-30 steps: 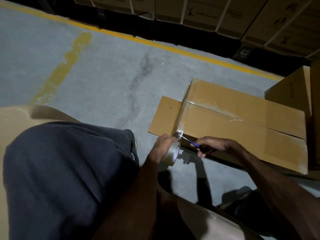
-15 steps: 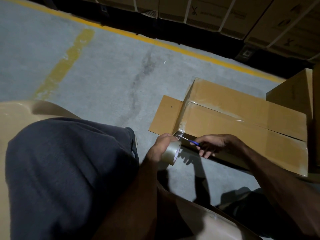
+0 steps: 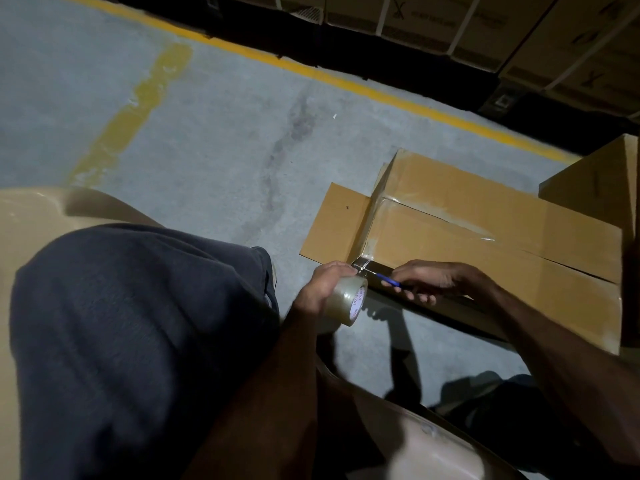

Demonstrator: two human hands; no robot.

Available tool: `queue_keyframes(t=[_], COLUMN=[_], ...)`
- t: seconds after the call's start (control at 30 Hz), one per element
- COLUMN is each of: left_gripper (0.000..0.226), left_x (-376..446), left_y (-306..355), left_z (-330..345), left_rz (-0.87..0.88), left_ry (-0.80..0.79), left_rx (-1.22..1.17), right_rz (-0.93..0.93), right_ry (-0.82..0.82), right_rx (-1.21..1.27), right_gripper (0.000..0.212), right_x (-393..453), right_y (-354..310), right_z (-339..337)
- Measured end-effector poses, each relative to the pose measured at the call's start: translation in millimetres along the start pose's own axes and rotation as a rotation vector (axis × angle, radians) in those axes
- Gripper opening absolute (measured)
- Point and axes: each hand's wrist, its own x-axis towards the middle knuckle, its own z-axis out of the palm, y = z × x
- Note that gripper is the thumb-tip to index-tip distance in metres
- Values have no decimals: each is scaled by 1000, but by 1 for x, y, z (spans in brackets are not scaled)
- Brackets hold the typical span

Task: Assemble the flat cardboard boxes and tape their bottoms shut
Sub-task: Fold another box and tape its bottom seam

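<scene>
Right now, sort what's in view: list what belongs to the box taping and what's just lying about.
In use:
- cardboard box on the floor
- tape roll, gripped by left hand
- blue-handled cutter, held by right hand at the tape

Lying about:
- second box
- strapped cartons

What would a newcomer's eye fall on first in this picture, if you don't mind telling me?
Probably the two hands meeting at the near left corner of the cardboard box on the concrete floor: the left hand grips a roll of clear tape, while the right hand holds a blue-handled cutter to the stretched strip. Next comes the yellow line painted across the floor beyond.
</scene>
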Motion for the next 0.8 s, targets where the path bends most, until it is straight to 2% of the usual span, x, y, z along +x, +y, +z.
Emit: queue_keyframes(t=[0.07,0.2,0.33,0.4,0.5,0.63,0.8], left_gripper=[19,17,22,25,21,9,5], left_x=[1,4,3,2,1,2,-2], left_y=[-1,-3,-3,-2,-2,-1,2], left_z=[-1,-1,-1,-1,-2,-2,-2], left_rz=[-3,5,10,4,16,22,19], left_ry=[9,12,10,7,9,0,19], left_rx=[0,11,9,-6,21,35,71], right_rz=[-19,-29,-56,-56,-49,-50,-44], right_ry=[0,-10,9,10,23,41,61], right_rx=[6,11,-13,-12,-31,-62,-118], right_gripper=[95,87,90,82,73,71,32], right_x=[1,2,1,2,5,5,4], right_y=[-2,-1,3,6,10,13,8], right_z=[1,-1,-1,-3,-6,-9,-11])
